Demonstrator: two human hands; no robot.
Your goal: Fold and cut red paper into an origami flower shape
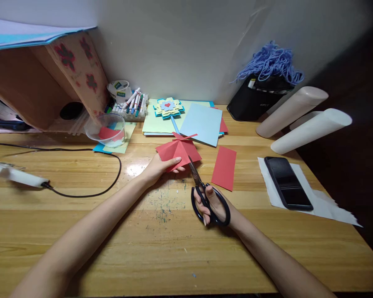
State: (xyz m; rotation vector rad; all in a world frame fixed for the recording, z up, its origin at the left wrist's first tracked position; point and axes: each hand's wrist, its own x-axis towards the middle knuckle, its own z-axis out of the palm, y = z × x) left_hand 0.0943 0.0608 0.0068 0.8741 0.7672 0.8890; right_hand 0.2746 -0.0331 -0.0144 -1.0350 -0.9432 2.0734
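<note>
My left hand (166,163) pinches a folded piece of red paper (189,149), its thumb on top and its fingers underneath. Creases fan out from a raised point at the paper's far side. My right hand (210,203) grips black-handled scissors (198,180), with fingers through the loops. The blade tips point away from me and meet the paper's near right edge; whether they are cutting I cannot tell. To the right lies a red paper rectangle (224,169). Just beyond is a layered paper flower (168,106) with a blue stem, beside a light blue sheet (202,124).
A clear plastic bowl (119,124) with red paper and a box of markers (133,105) stand at back left. A corded white tool (25,177) lies left. Rightward are a phone (287,182), two white rolls (311,130) and a black holder (255,101) topped with blue yarn (272,64).
</note>
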